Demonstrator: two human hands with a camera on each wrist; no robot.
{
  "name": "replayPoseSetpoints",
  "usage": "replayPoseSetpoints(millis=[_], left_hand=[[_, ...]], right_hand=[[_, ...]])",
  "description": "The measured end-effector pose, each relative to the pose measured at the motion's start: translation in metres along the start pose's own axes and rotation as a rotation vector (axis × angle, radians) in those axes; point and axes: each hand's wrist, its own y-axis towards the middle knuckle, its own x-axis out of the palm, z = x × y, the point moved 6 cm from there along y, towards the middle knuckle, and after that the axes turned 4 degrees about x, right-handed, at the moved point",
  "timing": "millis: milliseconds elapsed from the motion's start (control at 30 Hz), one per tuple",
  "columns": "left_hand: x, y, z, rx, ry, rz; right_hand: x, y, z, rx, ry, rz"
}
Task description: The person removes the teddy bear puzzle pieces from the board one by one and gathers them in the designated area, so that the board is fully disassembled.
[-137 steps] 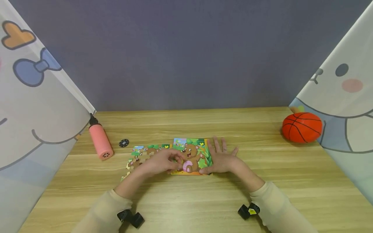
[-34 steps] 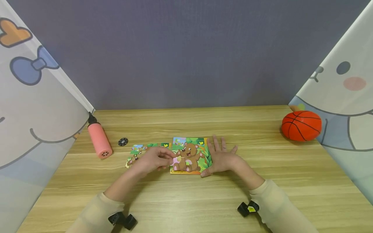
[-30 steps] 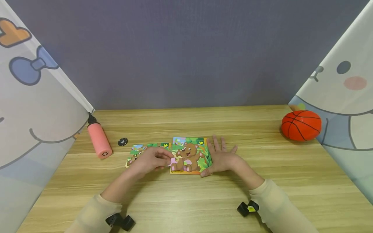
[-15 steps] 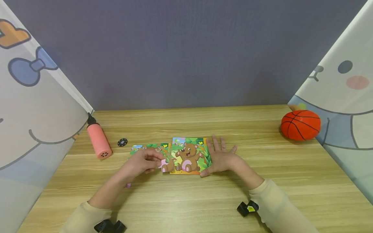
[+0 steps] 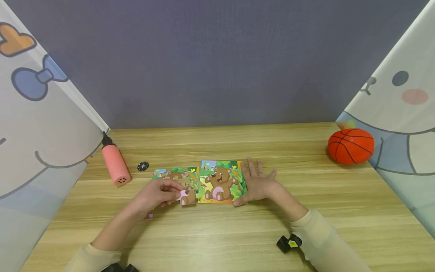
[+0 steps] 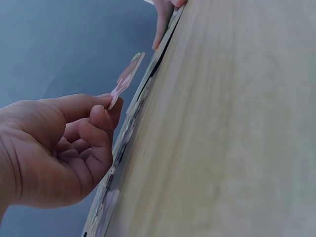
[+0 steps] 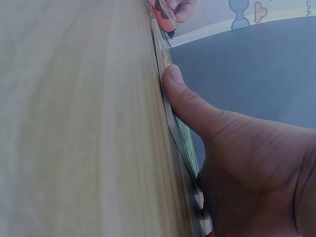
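My left hand (image 5: 154,197) pinches a jigsaw piece (image 5: 188,197) printed with brown and pink bear parts. In the left wrist view the piece (image 6: 129,76) is tilted and raised above the table, between thumb and finger. Below and behind this hand lies a second bear puzzle (image 5: 192,172), its pieces disarranged and partly hidden by the hand. To its right lies a bear picture board (image 5: 221,183), showing a whole bear. My right hand (image 5: 259,187) rests with spread fingers on the board's right edge; in the right wrist view its thumb (image 7: 190,98) lies along the near edge.
A pink hand pump (image 5: 116,164) with a black nozzle lies at the left, with a black round chip (image 5: 143,166) beside it. A red toy basketball (image 5: 351,146) sits at the far right. A pink-printed bit (image 5: 150,216) shows beneath the left wrist.
My left hand has carried the jigsaw piece leftward from over the whole bear picture to over the disarranged puzzle. The right hand stays at the board's right edge.
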Motion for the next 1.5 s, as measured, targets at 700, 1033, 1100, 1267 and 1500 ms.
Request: replayPoseSetpoints(millis=[700, 1033, 1100, 1267, 1500], left_hand=[[-0.017, -0.022, -0.015, -0.013, 0.003, -0.036], [-0.023, -0.03, -0.018, -0.037, 0.008, -0.036], [-0.024, -0.03, -0.019, -0.041, 0.007, -0.04], [-0.025, -0.032, -0.02, -0.035, 0.001, -0.05], [-0.025, -0.033, -0.021, -0.047, 0.007, -0.035]], right_hand=[[0.0, -0.001, 0.0, 0.001, -0.007, -0.001], [0.0, 0.0, 0.0, -0.005, -0.003, -0.006], [0.0, 0.0, 0.0, -0.005, -0.003, -0.007], [0.001, 0.0, 0.0, -0.003, -0.004, -0.011], [0.001, -0.001, -0.001, 0.002, -0.001, -0.018]])
